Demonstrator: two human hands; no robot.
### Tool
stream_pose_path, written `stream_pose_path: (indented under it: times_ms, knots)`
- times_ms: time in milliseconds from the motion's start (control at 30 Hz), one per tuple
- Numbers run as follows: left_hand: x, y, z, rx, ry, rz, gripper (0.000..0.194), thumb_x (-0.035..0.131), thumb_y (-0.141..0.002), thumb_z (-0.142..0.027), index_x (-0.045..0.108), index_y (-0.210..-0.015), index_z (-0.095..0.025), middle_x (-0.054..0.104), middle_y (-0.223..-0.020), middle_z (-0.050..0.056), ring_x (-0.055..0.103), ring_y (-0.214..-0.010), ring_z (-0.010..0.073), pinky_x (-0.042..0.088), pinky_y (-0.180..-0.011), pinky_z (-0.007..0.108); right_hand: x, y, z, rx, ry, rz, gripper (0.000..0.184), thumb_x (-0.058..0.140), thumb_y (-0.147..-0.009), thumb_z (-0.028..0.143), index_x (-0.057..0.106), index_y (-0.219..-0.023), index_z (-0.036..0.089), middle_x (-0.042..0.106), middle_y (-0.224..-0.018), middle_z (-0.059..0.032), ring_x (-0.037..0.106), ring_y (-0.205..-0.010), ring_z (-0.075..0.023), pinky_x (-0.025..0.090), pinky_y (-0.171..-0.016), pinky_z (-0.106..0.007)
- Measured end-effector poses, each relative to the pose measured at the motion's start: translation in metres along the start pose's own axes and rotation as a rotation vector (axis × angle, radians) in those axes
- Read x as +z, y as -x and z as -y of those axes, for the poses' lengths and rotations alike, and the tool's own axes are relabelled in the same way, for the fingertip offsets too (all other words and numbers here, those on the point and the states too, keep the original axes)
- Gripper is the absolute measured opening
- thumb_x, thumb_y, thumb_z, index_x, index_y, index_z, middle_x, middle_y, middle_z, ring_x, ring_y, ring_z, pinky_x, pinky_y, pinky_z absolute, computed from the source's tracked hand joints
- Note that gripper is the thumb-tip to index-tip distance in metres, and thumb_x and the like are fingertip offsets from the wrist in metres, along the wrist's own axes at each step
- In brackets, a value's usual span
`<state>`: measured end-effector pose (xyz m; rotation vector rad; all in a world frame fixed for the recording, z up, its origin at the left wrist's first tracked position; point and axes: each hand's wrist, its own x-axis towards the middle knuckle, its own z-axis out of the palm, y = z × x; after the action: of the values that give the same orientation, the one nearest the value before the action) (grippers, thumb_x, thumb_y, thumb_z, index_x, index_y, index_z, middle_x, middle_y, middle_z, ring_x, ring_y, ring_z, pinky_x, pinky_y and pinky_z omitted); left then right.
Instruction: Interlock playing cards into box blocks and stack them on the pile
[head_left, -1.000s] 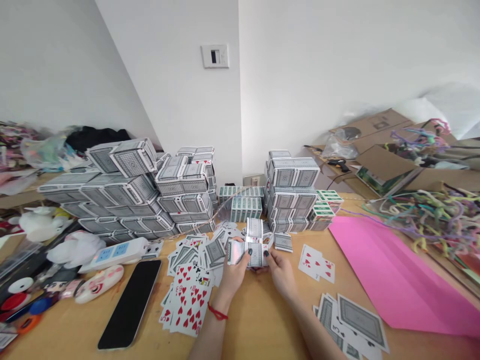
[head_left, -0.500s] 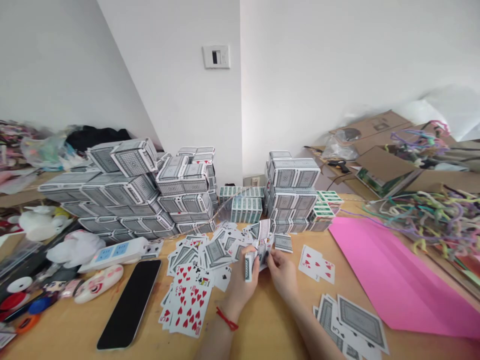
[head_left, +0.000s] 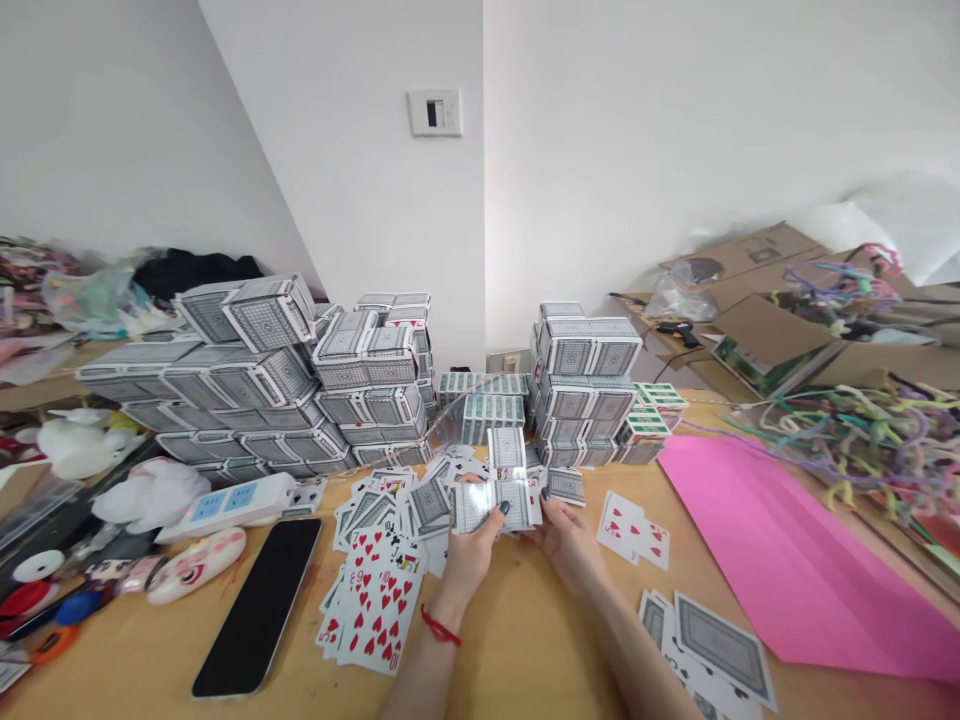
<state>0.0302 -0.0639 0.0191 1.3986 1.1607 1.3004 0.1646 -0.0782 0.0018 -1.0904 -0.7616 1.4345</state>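
Note:
My left hand (head_left: 474,550), with a red string bracelet at the wrist, grips a joined piece of folded playing cards (head_left: 472,507), its thumb pressed on the patterned backs. One card flap (head_left: 506,449) stands up at the far side of this piece. My right hand (head_left: 564,538) pinches the piece's right edge, where a red-marked card face shows; its lower fingers are partly hidden. A heap of loose playing cards (head_left: 431,505) lies left of and behind my hands. Face-up heart cards (head_left: 381,610) are nearer me, and a face-down card (head_left: 566,486) rests just beyond my right hand.
Tall stacks of folded-card blocks (head_left: 247,375) stand at the back left, another stack (head_left: 589,375) at back centre-right. Green card boxes (head_left: 493,412) sit between. Around me lie a phone (head_left: 259,610), power strip (head_left: 232,505), pink sheet (head_left: 795,560), more cards (head_left: 724,645) and pipe cleaners (head_left: 862,440).
The folded card piece has turned from upright and edge-on to lying flatter, its patterned backs facing up. My left hand shifted slightly left, and my right hand moved to the piece's right edge.

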Motion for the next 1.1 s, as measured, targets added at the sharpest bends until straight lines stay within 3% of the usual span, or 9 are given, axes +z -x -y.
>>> stream_pose_path:
  times_ms: [167,267,367,700,867,967,1100]
  knots:
    - [0.003,0.002,0.003,-0.079,0.042,0.062,0.027,0.054,-0.075,-0.031,0.061,-0.098,-0.021,0.068,-0.084,0.003,0.059,-0.094,0.0202,0.045,-0.087,0.039,0.011,0.006,0.003,0.021,-0.194,0.097,0.037,0.056,-0.071,0.049,0.060,-0.093,0.019,0.065,-0.103,-0.0095,0.061,-0.080,-0.0209,0.046,-0.064,-0.030]
    - [0.009,0.008,0.009,-0.140,0.140,0.089,0.026,0.052,-0.077,-0.032,0.062,-0.098,-0.022,0.068,-0.088,0.004,0.060,-0.095,0.0206,0.046,-0.087,0.040,0.013,0.010,0.003,0.031,-0.241,0.118,0.034,0.053,-0.073,0.049,0.061,-0.090,0.020,0.067,-0.097,-0.0088,0.061,-0.076,-0.0202,0.046,-0.063,-0.030]
    - [0.011,0.014,0.014,-0.208,0.188,0.105,0.027,0.054,-0.076,-0.031,0.062,-0.100,-0.022,0.068,-0.092,0.005,0.059,-0.095,0.0214,0.045,-0.089,0.041,0.014,0.013,0.006,0.029,-0.133,0.072,0.042,0.044,-0.076,0.053,0.063,-0.090,0.018,0.068,-0.089,-0.0103,0.061,-0.074,-0.0225,0.045,-0.061,-0.031]
    - [0.006,0.012,0.006,-0.039,0.001,0.126,0.030,0.052,-0.078,-0.028,0.055,-0.108,-0.023,0.065,-0.099,0.004,0.054,-0.105,0.0204,0.043,-0.091,0.036,0.005,0.008,0.002,-0.090,0.073,-0.071,0.041,0.050,-0.071,0.057,0.063,-0.073,0.018,0.067,-0.073,-0.0042,0.059,-0.070,-0.0219,0.045,-0.060,-0.029]
    - [0.005,0.014,0.007,-0.073,0.013,0.139,0.028,0.054,-0.077,-0.028,0.057,-0.104,-0.023,0.066,-0.098,0.003,0.058,-0.098,0.0201,0.045,-0.087,0.034,0.000,0.006,-0.003,-0.129,0.094,-0.115,0.039,0.052,-0.073,0.053,0.064,-0.070,0.016,0.064,-0.065,-0.0033,0.057,-0.064,-0.0192,0.044,-0.059,-0.027]
    - [0.005,0.011,0.009,-0.125,0.168,0.126,0.031,0.056,-0.075,-0.028,0.058,-0.105,-0.022,0.067,-0.094,0.002,0.057,-0.100,0.0213,0.043,-0.091,0.037,0.001,0.006,0.002,-0.080,-0.049,0.002,0.034,0.055,-0.072,0.049,0.066,-0.074,0.017,0.066,-0.070,-0.0039,0.058,-0.067,-0.0202,0.044,-0.062,-0.029]
    - [0.003,0.005,0.007,-0.242,0.510,0.108,0.038,0.061,-0.071,-0.023,0.058,-0.109,-0.023,0.066,-0.100,0.002,0.053,-0.107,0.0217,0.037,-0.096,0.037,0.006,0.010,0.012,-0.002,-0.246,0.282,0.033,0.062,-0.069,0.044,0.065,-0.089,0.018,0.067,-0.087,-0.0081,0.059,-0.081,-0.0224,0.043,-0.074,-0.034]
